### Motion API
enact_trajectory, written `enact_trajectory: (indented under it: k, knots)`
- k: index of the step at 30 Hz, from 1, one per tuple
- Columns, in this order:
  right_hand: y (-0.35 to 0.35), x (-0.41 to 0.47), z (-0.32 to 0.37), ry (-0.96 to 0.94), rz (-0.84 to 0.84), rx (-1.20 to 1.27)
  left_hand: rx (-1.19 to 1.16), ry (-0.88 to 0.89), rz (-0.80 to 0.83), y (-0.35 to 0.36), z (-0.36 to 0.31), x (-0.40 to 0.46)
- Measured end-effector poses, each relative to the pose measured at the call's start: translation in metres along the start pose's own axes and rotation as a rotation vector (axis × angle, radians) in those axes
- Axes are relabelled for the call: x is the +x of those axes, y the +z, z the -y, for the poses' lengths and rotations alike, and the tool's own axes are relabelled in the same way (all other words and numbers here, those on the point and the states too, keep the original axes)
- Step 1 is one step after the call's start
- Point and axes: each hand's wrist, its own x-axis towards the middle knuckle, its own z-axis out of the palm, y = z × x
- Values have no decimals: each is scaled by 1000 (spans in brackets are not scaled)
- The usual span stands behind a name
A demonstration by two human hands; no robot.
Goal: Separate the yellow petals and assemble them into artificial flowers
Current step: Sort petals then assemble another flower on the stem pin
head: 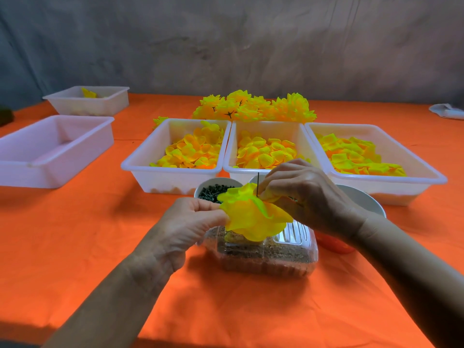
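Flower: a half-built yellow flower (253, 217) is held above the clear box (261, 254) on the table (100, 234).
Left hand (190, 222): its grip is pinched on the petal edge.
Right hand (303, 194): its grip is closed on the petals at the thin stem (258, 183).
Advice: petals should be slid straight down the stem, kept centred.

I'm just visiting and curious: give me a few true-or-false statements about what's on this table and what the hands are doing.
1. Three white trays in a row hold loose yellow petals. True.
2. Both hands hold nothing. False: the left hand and right hand hold a yellow flower on a thin dark pin.
3. Finished flowers are piled behind the trays. True.
4. The tablecloth is blue. False: it is orange.
5. The small bowl holds dark pieces. True.
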Motion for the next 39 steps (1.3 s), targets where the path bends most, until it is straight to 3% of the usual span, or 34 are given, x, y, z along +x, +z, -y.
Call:
enact_trajectory:
  k: [15,18,21,23,27,32,39]
  knots:
    - [0,-5,-2,50,22,31,8,29,-35,-2,-5,-1]
    - [0,-4,-1,43,15,61,-4,187,-125,-2,-10,-4]
    - [-1,-1,-2,47,25,70,230,537,-273,-4,-22,-8]
    - [-1,0,-3,55,33,70,379,711,-168,-3,-31,-7]
    - [-1,0,-3,86,31,99,588,754,66,7,-32,1]
    - [2,-2,-4,144,26,168,616,754,134,7,-26,4]
    - [0,-4,1,233,-36,168,765,850,80,15,-31,5]
